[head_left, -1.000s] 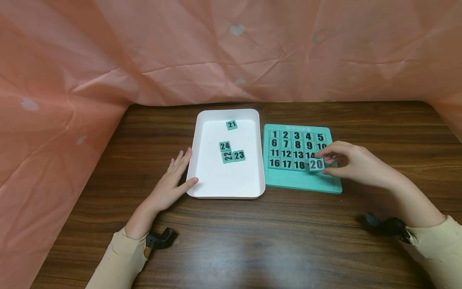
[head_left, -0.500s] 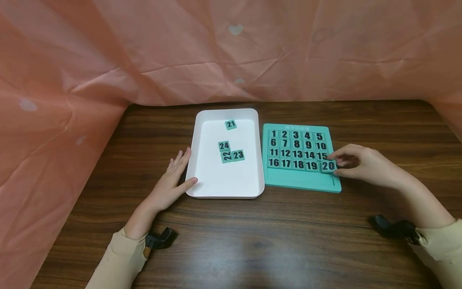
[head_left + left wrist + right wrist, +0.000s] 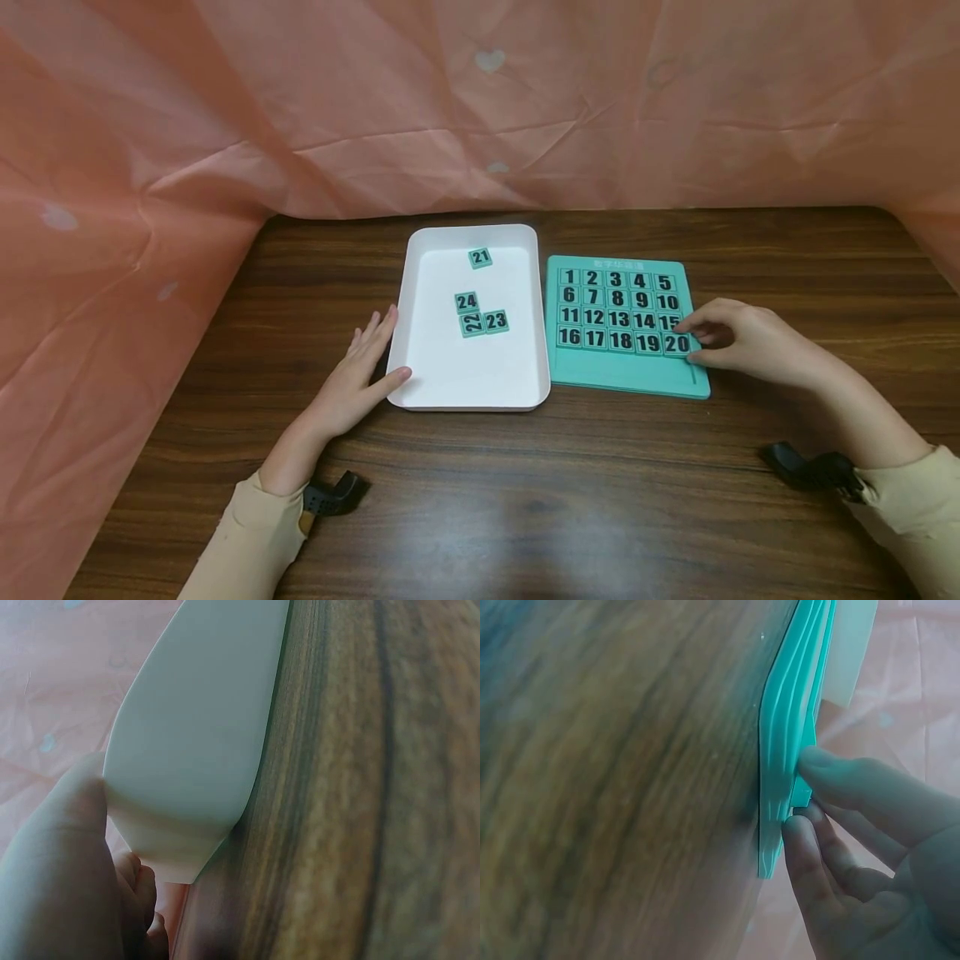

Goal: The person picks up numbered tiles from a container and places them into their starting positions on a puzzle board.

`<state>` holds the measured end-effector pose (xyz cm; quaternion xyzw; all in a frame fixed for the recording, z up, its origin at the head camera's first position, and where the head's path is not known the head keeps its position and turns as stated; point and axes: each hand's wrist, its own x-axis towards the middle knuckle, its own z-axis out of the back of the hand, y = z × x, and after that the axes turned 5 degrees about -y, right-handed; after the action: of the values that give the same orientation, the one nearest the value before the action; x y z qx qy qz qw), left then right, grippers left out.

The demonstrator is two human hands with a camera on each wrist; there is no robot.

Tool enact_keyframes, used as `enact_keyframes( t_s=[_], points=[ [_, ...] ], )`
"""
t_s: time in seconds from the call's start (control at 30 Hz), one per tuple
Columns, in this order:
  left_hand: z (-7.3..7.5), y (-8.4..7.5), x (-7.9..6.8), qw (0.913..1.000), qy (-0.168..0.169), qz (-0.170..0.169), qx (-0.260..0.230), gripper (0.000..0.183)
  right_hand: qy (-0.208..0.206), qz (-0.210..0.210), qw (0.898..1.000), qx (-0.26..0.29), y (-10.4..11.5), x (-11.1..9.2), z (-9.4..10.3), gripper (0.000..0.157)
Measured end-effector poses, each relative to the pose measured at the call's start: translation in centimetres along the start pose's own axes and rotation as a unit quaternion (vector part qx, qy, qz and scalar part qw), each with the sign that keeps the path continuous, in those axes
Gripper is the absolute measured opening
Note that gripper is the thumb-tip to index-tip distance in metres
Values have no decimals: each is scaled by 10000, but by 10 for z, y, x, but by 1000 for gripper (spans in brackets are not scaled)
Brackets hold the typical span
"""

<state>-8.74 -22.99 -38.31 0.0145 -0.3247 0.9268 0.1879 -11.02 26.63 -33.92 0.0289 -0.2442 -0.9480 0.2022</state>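
My right hand (image 3: pixel 757 343) pinches the tile numbered 20 (image 3: pixel 677 344) between thumb and fingertips, at the right end of the fourth row on the teal number board (image 3: pixel 622 367). Tiles 1 to 19 lie in order in the rows above and beside it. In the right wrist view the thumb touches the tile's edge (image 3: pixel 805 791), which stands slightly proud of the board. My left hand (image 3: pixel 347 382), fingers spread, rests against the left side of the white tray (image 3: pixel 472 379). Inside the tray lie tile 21 (image 3: pixel 480 257), tile 24 (image 3: pixel 466 302), tile 22 (image 3: pixel 472 324) and tile 23 (image 3: pixel 496 321).
Tray and board stand side by side on a dark wooden table (image 3: pixel 480 492), a narrow gap between them. A pink cloth (image 3: pixel 480 125) hangs behind and to the left. Black devices are strapped at the left wrist (image 3: pixel 333 493) and right wrist (image 3: pixel 806 468).
My right hand has carried tile 20 rightward across the board, then slightly back left and down into line beside tile 19. The left hand and tray have stayed still.
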Motion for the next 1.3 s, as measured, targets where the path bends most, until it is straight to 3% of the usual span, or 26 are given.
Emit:
enact_keyframes(
  t_s=[0.5,0.97,1.3],
  points=[
    [0,-2,-1,10000,-42,-26,82,78,158,19,9998,-94,2,4,-1,35],
    [-1,-2,-2,9993,-119,-79,350,103,111,71,9998,-163,2,4,-3,35],
    [0,-2,-2,9992,-94,-97,369,101,84,62,9998,-168,2,3,-3,36]
  ],
)
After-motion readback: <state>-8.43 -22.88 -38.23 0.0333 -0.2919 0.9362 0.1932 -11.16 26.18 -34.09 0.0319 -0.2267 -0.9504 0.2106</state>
